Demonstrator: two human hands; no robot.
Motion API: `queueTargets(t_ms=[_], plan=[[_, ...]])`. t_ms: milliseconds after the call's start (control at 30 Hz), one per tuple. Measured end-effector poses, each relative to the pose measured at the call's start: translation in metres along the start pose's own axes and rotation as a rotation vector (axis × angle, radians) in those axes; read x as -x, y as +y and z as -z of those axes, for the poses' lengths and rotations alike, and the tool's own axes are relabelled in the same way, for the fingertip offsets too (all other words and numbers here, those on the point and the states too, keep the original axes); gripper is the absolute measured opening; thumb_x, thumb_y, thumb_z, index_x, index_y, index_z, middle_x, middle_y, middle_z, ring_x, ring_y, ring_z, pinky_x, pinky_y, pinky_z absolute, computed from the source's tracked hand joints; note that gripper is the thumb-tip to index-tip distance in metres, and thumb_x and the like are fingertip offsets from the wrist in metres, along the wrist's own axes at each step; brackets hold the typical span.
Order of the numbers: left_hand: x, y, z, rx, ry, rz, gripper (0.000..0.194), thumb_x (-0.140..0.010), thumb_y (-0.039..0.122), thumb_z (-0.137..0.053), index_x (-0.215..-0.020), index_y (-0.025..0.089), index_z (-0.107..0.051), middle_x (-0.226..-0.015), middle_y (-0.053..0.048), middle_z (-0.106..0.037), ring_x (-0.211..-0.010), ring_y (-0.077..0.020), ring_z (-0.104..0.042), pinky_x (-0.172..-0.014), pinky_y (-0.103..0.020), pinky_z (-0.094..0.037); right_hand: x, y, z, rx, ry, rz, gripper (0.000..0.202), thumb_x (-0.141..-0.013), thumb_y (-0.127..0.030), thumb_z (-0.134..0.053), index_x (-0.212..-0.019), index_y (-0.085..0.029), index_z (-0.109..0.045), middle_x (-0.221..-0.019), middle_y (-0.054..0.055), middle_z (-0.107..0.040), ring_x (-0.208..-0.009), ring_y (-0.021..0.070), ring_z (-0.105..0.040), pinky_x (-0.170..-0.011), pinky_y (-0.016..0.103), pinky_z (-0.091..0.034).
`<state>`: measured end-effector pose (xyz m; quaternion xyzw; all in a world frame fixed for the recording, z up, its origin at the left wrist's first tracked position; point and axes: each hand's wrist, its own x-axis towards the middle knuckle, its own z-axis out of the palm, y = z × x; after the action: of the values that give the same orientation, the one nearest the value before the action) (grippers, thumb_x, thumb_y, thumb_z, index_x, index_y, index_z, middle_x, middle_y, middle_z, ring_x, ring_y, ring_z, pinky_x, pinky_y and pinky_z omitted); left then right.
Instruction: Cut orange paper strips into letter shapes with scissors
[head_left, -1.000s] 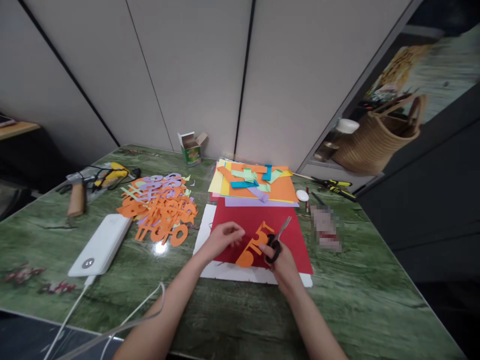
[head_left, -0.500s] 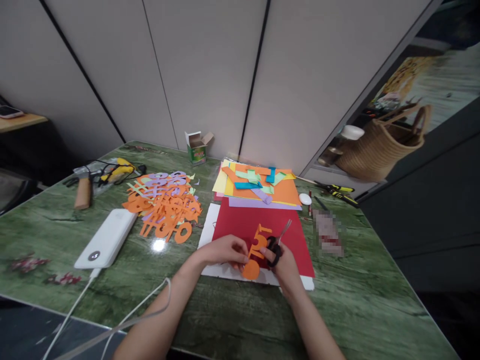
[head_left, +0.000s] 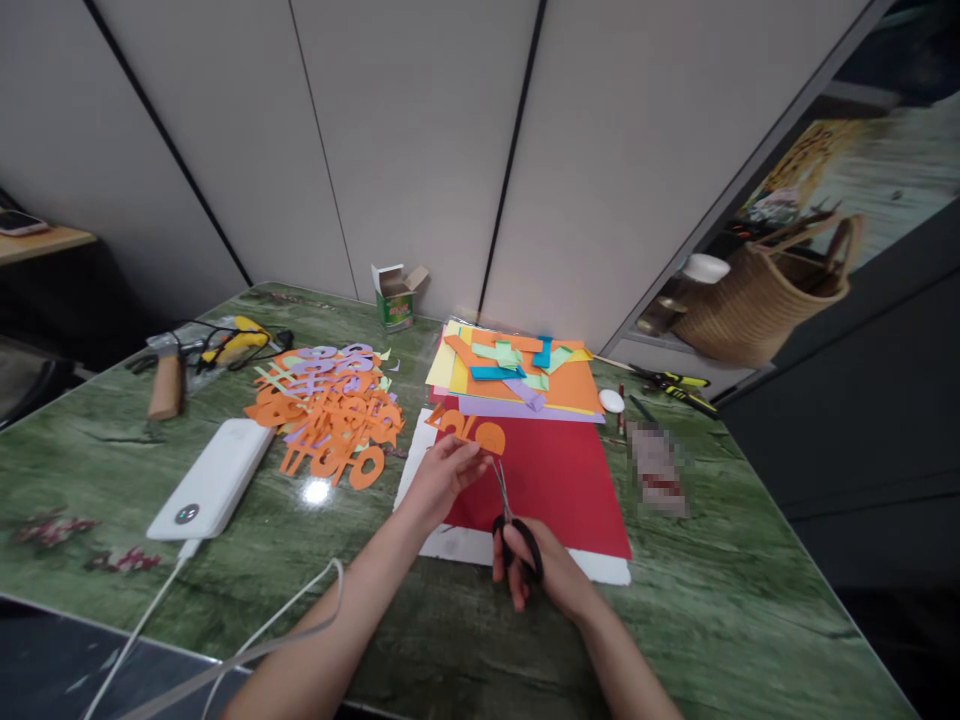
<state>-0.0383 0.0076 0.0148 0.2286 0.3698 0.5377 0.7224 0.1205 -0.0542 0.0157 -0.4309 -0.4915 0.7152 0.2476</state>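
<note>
An orange paper cutout (head_left: 491, 437) with round and narrow shapes is pinched in my left hand (head_left: 448, 475), above the left part of a red paper sheet (head_left: 559, 480). My right hand (head_left: 544, 560) has its fingers in the black handles of a pair of scissors (head_left: 504, 500). The blades point up and away from me, their tips close to the lower edge of the cutout's round end. Whether they touch the paper I cannot tell. White sheets (head_left: 600, 568) show from under the red one.
Left lies a pile of orange, purple and green cutouts (head_left: 330, 400), with a white power bank (head_left: 214, 480) and its cable nearby. Behind the red sheet are coloured papers (head_left: 457, 375) with folded strips. A small green box (head_left: 395, 305) stands at the wall; pliers (head_left: 675, 385) lie right.
My left hand has lifted the cutout away from me and turned it, so its round end now points right. My right hand has moved down and left, swinging the scissors toward the cutout.
</note>
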Motion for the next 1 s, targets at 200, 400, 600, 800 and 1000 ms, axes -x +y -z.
queueTargets(t_ms=[200, 400, 600, 800, 1000], plan=[[0.006, -0.010, -0.008, -0.024, -0.022, 0.009, 0.020, -0.063, 0.026, -0.066, -0.072, 0.014, -0.053, -0.077, -0.002, -0.061, -0.075, -0.0126, -0.059, -0.070, -0.026, -0.045, -0.001, 0.001, 0.001, 0.019, 0.033, -0.037, 0.041, -0.076, -0.054, -0.042, -0.073, -0.014, -0.047, -0.055, 0.000, -0.058, -0.030, 0.0068, -0.049, -0.031, 0.015, -0.026], [0.010, -0.011, -0.010, -0.040, -0.021, 0.040, 0.021, -0.060, 0.025, -0.068, -0.066, 0.014, -0.052, -0.072, 0.000, -0.058, -0.072, -0.0123, -0.057, -0.069, -0.027, -0.046, -0.001, 0.001, 0.001, 0.038, 0.041, -0.029, 0.040, -0.077, -0.053, -0.042, -0.072, -0.014, -0.047, -0.055, -0.001, -0.057, -0.031, 0.0060, -0.048, -0.032, 0.015, -0.026], [0.014, -0.013, -0.016, -0.060, -0.057, 0.081, 0.022, -0.058, 0.026, -0.068, -0.067, 0.013, -0.053, -0.073, -0.002, -0.060, -0.073, -0.0134, -0.058, -0.068, -0.026, -0.045, -0.001, 0.001, 0.001, 0.037, 0.037, -0.027, 0.040, -0.077, -0.054, -0.041, -0.074, -0.014, -0.047, -0.056, -0.001, -0.057, -0.031, 0.0061, -0.047, -0.032, 0.016, -0.025], [0.014, -0.013, -0.015, -0.059, -0.057, 0.083, 0.021, -0.059, 0.024, -0.068, -0.067, 0.013, -0.052, -0.070, -0.002, -0.059, -0.068, -0.0128, -0.058, -0.065, -0.026, -0.046, 0.000, -0.001, 0.000, 0.031, 0.033, -0.015, 0.040, -0.077, -0.054, -0.041, -0.074, -0.014, -0.046, -0.056, -0.001, -0.056, -0.031, 0.0063, -0.048, -0.033, 0.016, -0.024], [0.014, -0.011, -0.017, -0.071, -0.052, 0.093, 0.022, -0.058, 0.023, -0.068, -0.066, 0.013, -0.051, -0.068, -0.002, -0.059, -0.067, -0.0130, -0.058, -0.064, -0.026, -0.045, 0.001, -0.001, 0.001, 0.030, 0.024, -0.011, 0.041, -0.076, -0.054, -0.041, -0.075, -0.014, -0.047, -0.058, -0.001, -0.057, -0.033, 0.0067, -0.048, -0.034, 0.016, -0.026]])
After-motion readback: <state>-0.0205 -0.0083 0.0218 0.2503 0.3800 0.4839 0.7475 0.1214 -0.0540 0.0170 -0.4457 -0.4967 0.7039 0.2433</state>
